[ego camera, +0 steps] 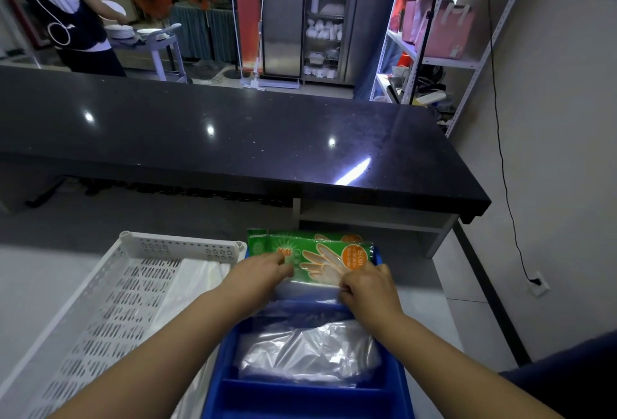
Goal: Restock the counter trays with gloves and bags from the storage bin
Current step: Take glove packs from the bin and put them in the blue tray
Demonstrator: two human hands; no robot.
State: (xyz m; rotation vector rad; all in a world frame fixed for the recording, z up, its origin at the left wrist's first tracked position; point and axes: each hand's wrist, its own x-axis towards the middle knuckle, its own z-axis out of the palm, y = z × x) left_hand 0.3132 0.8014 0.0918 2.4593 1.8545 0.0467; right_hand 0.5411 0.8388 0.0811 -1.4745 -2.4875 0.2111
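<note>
A blue divided tray (233,395) sits in front of me on the light counter. Green packs of disposable gloves (320,251) stand in its far compartment. My left hand (260,273) grips the near-left edge of the front glove pack. My right hand (367,288) pinches that pack's near-right edge, where its clear lower part meets the tray. A bundle of clear plastic bags (310,351) fills the tray's middle compartment. The nearest compartment holds nothing that I can see.
A white perforated basket (110,305) lies left of the blue tray, with white plastic bags (197,281) inside it. A black stone counter (233,138) rises behind. Another person stacks plates at a cart (147,37) far left. Metal shelving (444,34) stands at the right.
</note>
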